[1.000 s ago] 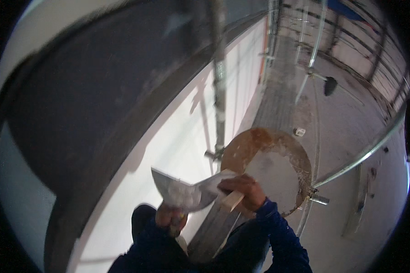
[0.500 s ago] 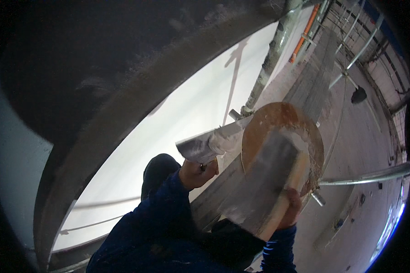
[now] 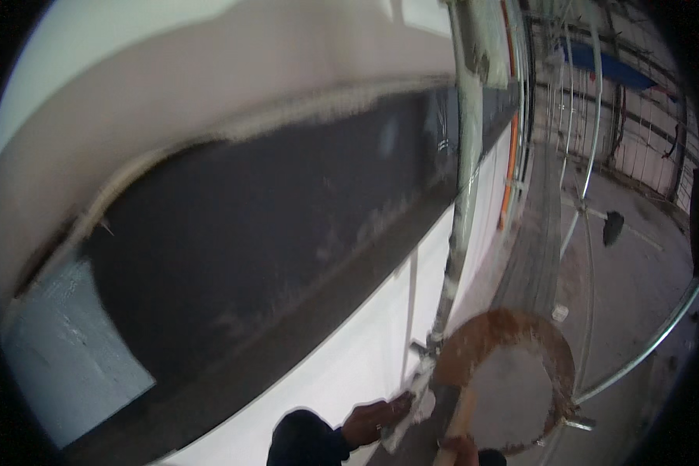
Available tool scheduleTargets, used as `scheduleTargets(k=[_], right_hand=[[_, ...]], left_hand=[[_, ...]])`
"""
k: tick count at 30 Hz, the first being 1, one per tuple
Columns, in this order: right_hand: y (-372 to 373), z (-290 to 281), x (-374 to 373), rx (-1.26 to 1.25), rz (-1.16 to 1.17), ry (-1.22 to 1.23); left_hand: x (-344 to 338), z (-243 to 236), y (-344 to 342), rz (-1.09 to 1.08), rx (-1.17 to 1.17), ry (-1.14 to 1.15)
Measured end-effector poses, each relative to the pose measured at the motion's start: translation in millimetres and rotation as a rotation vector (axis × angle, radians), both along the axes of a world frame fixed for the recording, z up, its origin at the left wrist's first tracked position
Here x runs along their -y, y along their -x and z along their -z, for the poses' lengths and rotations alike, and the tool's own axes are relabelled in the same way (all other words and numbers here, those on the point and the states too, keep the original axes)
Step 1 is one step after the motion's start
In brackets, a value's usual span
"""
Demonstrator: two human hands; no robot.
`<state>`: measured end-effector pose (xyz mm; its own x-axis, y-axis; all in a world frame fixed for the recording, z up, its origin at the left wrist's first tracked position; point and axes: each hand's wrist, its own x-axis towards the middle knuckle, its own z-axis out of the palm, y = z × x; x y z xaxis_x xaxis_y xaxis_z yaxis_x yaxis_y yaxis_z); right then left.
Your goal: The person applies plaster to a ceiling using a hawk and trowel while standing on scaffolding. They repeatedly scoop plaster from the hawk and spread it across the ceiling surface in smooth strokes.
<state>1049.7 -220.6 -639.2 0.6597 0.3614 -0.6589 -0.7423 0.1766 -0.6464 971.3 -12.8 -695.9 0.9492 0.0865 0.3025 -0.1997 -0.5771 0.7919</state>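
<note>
Low in view, my left hand (image 3: 369,423) is closed round a scraper with a narrow blade (image 3: 412,415) smeared with pale putty. Beside it, my right hand (image 3: 460,449) grips the wooden edge (image 3: 463,412) of a wide plastering blade, whose grey face (image 3: 436,412) is partly cut off by the frame's lower edge. Both tools are close together, and I cannot tell whether they touch. Just beyond lies a round brown board (image 3: 462,346) bearing a large patch of light grey putty (image 3: 512,392).
A dark panel (image 3: 279,210) with a curved edge fills the left, above a white wall (image 3: 349,365). An upright scaffold pole (image 3: 462,194) rises beside the board. A grey plank walkway (image 3: 532,241) runs away from me; a metal tube (image 3: 645,349) crosses at right.
The view has tilted up, so the hands, tools and round board sit lower in it and more of the dark panel shows. Both hands keep their tools.
</note>
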Motion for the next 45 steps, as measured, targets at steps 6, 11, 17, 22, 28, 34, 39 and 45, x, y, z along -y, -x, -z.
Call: scheduleTargets(k=[6,11,17,22,28,34,39,45], right_hand=[[-30.9,-24.1,3.2,0.117,0.028,-0.064],[-46.9,-100.2,14.8,0.133,0.104,-0.030],[-55.6,-232.1,44.0,0.129,0.182,-0.016],[-57.9,-367.1,72.6,0.139,0.248,-0.045],[-60.2,-502.1,108.2,0.193,0.309,-0.095],[-74.2,-564.0,99.4,0.302,0.293,-0.255],[-65.6,-602.8,70.9,0.369,0.277,-0.320],[-6.2,-675.9,14.6,0.199,0.221,-0.239]], left_hand=[[13.1,-42.0,-43.0,0.025,0.530,-0.107],[8.1,-51.3,-47.3,0.085,-0.124,-0.168],[38.1,-156.2,-34.6,0.159,-0.268,0.180],[60.9,-332.4,10.6,0.108,-0.371,0.374],[70.7,-518.5,50.0,-0.044,-0.230,0.312],[46.8,-527.8,71.1,-0.356,-0.555,0.869],[39.0,-536.3,97.4,-0.397,-0.420,1.062],[22.7,-559.6,130.2,-0.287,-0.392,1.142]])
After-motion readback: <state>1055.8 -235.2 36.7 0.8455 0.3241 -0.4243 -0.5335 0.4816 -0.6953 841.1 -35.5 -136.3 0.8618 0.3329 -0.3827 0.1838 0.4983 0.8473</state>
